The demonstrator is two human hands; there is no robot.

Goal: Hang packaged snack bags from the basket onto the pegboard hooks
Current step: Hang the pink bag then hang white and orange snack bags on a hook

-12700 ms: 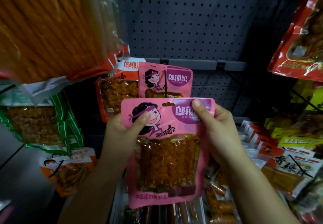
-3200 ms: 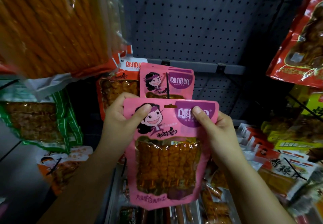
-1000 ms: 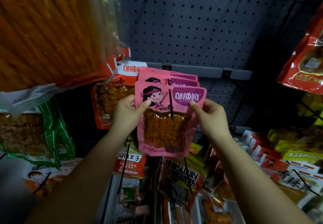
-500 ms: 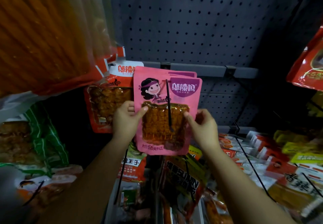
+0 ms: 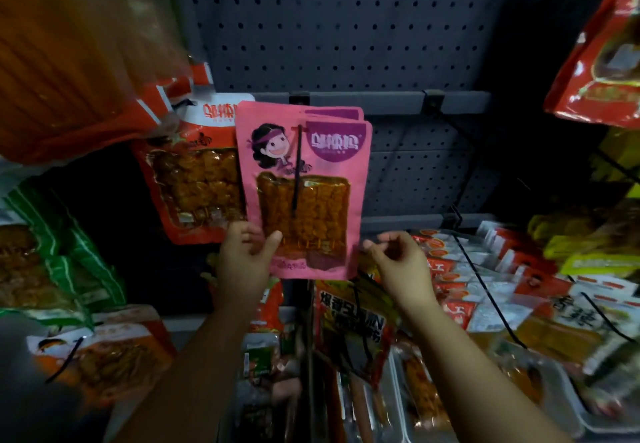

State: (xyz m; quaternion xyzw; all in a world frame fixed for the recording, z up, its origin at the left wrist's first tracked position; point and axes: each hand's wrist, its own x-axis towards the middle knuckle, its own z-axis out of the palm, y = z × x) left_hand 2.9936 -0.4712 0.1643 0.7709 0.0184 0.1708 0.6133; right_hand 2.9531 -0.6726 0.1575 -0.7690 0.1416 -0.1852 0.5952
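Note:
A pink snack bag (image 5: 304, 197) with a cartoon face hangs on a black peg hook (image 5: 297, 169), in front of other pink bags on the same hook. The dark grey pegboard (image 5: 332, 27) rises behind it. My left hand (image 5: 244, 259) pinches the bag's lower left corner, thumb on the front. Just off the bag's lower right corner is my right hand (image 5: 398, 259), fingers loosely curled and holding nothing. No basket is in view.
An orange-red snack bag (image 5: 194, 179) hangs left of the pink ones. A large bag of orange sticks (image 5: 69, 55) fills the upper left and a red bag (image 5: 602, 48) the upper right. Packed hooks of packets (image 5: 502, 269) crowd the lower rows.
The pink bag has gone onto the hook and slid back to the others. Both hands dropped from its top to its bottom edge, and my right hand has let go.

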